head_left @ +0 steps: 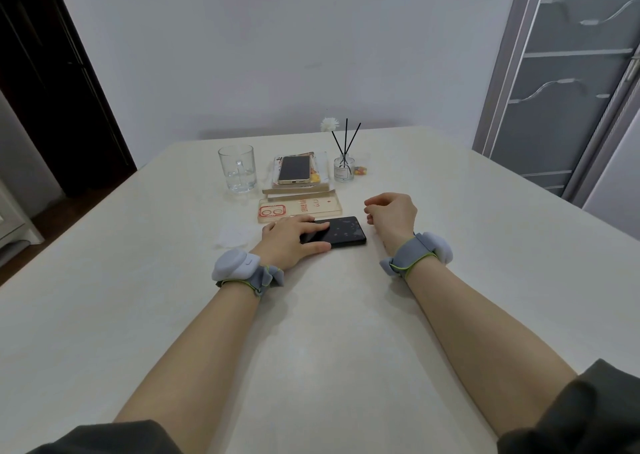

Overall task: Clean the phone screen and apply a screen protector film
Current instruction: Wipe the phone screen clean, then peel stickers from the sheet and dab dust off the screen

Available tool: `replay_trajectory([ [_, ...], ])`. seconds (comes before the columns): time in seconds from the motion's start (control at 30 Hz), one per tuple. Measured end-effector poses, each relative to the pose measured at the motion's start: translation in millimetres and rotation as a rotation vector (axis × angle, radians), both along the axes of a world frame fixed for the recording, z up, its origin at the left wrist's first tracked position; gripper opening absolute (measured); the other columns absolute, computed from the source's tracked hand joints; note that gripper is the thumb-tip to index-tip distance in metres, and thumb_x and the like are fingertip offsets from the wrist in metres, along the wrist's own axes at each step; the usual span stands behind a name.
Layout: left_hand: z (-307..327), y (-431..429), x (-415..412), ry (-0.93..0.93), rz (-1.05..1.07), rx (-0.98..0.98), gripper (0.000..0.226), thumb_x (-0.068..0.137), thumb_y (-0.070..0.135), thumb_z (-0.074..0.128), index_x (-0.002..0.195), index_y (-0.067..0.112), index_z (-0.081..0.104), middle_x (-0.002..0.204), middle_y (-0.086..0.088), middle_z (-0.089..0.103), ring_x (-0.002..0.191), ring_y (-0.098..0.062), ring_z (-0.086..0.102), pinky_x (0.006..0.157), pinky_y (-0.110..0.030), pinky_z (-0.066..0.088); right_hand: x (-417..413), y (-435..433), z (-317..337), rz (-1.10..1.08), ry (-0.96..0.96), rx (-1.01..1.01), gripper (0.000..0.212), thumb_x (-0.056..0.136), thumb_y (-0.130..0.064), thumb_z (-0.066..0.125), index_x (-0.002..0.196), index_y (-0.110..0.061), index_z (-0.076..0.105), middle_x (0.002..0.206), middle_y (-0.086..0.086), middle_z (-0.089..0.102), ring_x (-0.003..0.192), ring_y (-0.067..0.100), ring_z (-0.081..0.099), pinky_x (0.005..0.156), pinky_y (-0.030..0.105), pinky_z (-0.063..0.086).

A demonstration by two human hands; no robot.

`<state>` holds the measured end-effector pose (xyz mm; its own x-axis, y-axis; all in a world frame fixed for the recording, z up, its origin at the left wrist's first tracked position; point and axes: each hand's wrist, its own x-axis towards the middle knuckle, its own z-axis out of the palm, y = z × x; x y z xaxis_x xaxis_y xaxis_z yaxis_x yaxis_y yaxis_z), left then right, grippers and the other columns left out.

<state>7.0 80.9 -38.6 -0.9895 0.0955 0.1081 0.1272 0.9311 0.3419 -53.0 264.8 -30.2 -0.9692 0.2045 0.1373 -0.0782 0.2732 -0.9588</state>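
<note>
Left hand [291,237] lies flat, fingers spread, pressing the black phone [341,232] onto the table [138,280]. Right hand [393,213], loosely curled and empty, hovers beside the phone.

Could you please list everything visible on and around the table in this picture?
Black phone: one, table centre, under left hand.
Gold phone: one, on stacked packets behind.
Phone case: one, clear with red print, behind black phone.
Packets: a few, tan, stacked.
Glass mug: one, clear, back left.
Diffuser: one, clear bottle, black reeds, white flower.
Wipe: one, white, left of black phone.
Table: one, cream.
Left hand: flat on black phone.
Right hand: loosely curled, empty.
</note>
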Motion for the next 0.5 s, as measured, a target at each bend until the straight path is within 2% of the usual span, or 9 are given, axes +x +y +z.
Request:
replay_trajectory([
  [0.1,1,1,1,-0.017,0.013,-0.032,0.051,0.086,0.062,0.048,0.135,0.048,0.043,0.150,0.010,0.036,0.141,-0.015,0.027,0.111,-0.045,0.013,1,7,2,-0.040,0.034,0.182,0.027,0.081,0.001,0.053,0.096,-0.010,0.072,0.101,0.011,0.071,0.095,0.026,0.063,0.084,0.032,0.052],
  [0.2,2,4,4,-0.027,0.030,-0.098,0.053,0.087,0.061,0.046,0.138,0.047,0.038,0.156,0.006,0.026,0.145,-0.018,0.019,0.116,-0.052,0.003,3,10,2,-0.067,-0.048,0.496,0.031,0.083,-0.012,0.055,0.112,-0.018,0.064,0.116,0.009,0.063,0.119,0.030,0.047,0.096,0.036,0.039],
  [0.3,3,10,8,0.009,0.031,-0.106,0.058,0.088,0.056,0.051,0.141,0.041,0.035,0.158,0.004,0.020,0.146,-0.019,0.015,0.116,-0.051,0.000,9,10,0,-0.065,-0.219,0.706,0.034,0.084,-0.022,0.054,0.118,-0.018,0.055,0.126,0.012,0.049,0.122,0.033,0.035,0.097,0.041,0.029],
  [0.37,3,15,11,0.036,0.039,-0.093,0.060,0.087,0.054,0.053,0.142,0.039,0.034,0.158,0.004,0.021,0.146,-0.020,0.016,0.117,-0.051,0.000,13,10,-1,-0.066,-0.275,0.738,0.030,0.086,-0.023,0.050,0.116,-0.017,0.052,0.126,0.012,0.047,0.123,0.033,0.034,0.098,0.043,0.027],
  [0.5,2,20,17,0.041,0.078,-0.087,0.055,0.089,0.052,0.051,0.141,0.039,0.038,0.157,0.003,0.022,0.146,-0.020,0.014,0.117,-0.052,0.000,18,11,0,-0.072,-0.240,0.717,0.032,0.090,-0.019,0.046,0.121,-0.020,0.051,0.128,0.013,0.047,0.125,0.033,0.034,0.099,0.046,0.026],
])
